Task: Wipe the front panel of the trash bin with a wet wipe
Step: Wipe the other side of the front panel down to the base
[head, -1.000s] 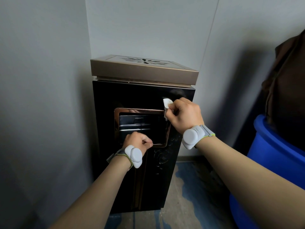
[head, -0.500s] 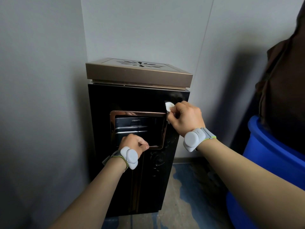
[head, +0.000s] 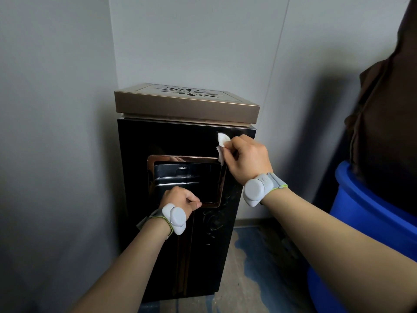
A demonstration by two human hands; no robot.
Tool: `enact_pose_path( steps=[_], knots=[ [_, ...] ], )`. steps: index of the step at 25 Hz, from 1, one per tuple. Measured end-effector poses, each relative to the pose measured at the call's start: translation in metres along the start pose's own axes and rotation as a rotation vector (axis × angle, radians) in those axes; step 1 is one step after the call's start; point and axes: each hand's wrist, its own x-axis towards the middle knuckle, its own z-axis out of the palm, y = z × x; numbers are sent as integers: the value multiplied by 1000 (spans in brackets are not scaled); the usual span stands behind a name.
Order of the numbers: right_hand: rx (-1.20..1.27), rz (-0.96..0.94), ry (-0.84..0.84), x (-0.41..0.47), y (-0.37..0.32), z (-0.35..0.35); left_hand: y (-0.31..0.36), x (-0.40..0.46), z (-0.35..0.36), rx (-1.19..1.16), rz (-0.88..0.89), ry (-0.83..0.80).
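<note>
Wiping down the black trash bin [head: 180, 141] in the corner.

My right hand [head: 247, 160] has its fingers pinched on the wet wipe [head: 222, 145], pressed to the front panel's top right corner. My left hand [head: 180, 198] is curled onto the opening's lower rim.

Your trash bin [head: 180, 233] shows a glossy black front panel [head: 171, 141], smooth enough to mirror the light, with faint raised patterning lower down. Its lid [head: 187, 107] looks like brushed bronze-toned metal, satin rather than shiny, and the frame [head: 187, 158] round the opening is polished, coppery metal. The wet wipe [head: 222, 143] in your right hand [head: 248, 160] is soft, white, crumpled cloth-like material. The blue barrel [head: 370, 222] beside you looks like smooth plastic, the walls [head: 56, 109] matt, the floor [head: 248, 267] rough and patchy
</note>
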Motion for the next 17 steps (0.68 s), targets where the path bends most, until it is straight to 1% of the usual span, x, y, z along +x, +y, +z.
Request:
enact_pose_path(
  steps=[4,8,17],
  knots=[
    [-8,16,14,-1,2,1,-2,-1,0,-8,19,-7],
    [-3,75,46,-2,5,-1,-2,-1,-1,-9,23,-17],
    [-18,173,49,-4,16,-9,-2,-2,-1,-7,16,-12]
  ],
)
